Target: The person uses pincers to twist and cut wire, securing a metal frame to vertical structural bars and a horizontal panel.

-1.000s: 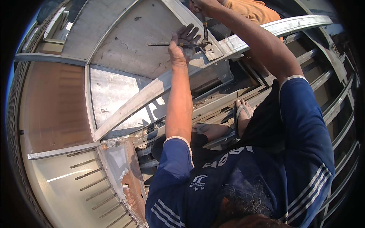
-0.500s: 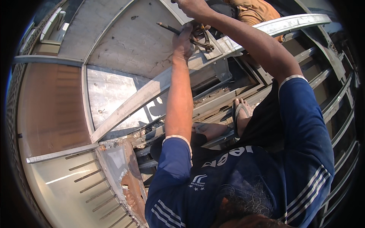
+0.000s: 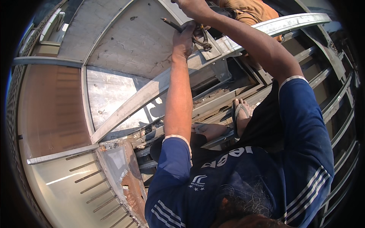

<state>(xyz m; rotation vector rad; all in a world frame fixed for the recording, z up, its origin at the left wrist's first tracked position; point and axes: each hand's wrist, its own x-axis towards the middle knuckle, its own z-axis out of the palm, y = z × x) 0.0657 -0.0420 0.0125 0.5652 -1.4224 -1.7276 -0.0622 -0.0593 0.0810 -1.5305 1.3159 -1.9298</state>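
My left hand is closed around a pair of pincers, above the long pale metal channel. The metal jaws of the pincers point right, near a small flat plate on the channel. A dark rod-like piece sticks out on the left side of the same hand; whether it is a handle of the pincers I cannot tell. My right hand reaches across to the upper edge, where its fingers are cut off by the frame, so what they grip is hidden.
Another person in an orange-brown top is close by beyond the channel. Grey panels lie at the upper left, a brown sheet at the left. Metal bars with gaps run along the right. My sandalled foot rests among rails.
My left hand has shifted very slightly with the pincers, and the dark piece in it tilts a little more steeply. My right arm stays almost in place.
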